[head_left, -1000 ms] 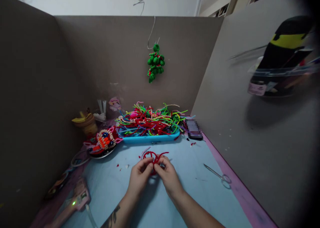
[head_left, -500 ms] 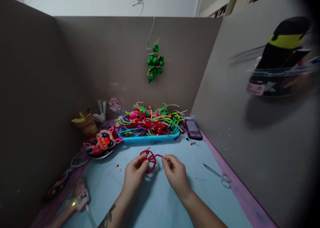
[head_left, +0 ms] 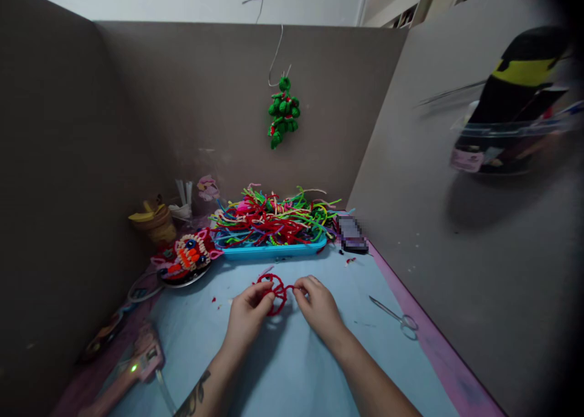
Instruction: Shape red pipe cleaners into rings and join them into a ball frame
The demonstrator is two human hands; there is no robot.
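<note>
Between thumb and fingers, my left hand (head_left: 252, 304) pinches a red pipe-cleaner ring (head_left: 283, 296) with strands crossing inside it like spokes. A loose red end sticks out on the ring's right side, and the fingertips of my right hand (head_left: 314, 301) are closed on it. Both hands are just above the light blue table cover (head_left: 292, 362). My left fingers hide part of the ring. Behind the hands stands a blue tray (head_left: 274, 252) heaped with pipe cleaners (head_left: 278, 219) in red, green, pink and other colours.
Scissors (head_left: 396, 316) lie to the right. A pink glue gun (head_left: 141, 362) with a green light is at the left front. Colourful woven pieces (head_left: 189, 255) sit on a plate at left. A phone (head_left: 352, 234) lies beside the tray. A green ornament (head_left: 283, 112) hangs from the back panel.
My right hand has come slightly closer to the ring, and its fingers grip the red end nearer the rim. The ring has turned or shifted a little to the right.
</note>
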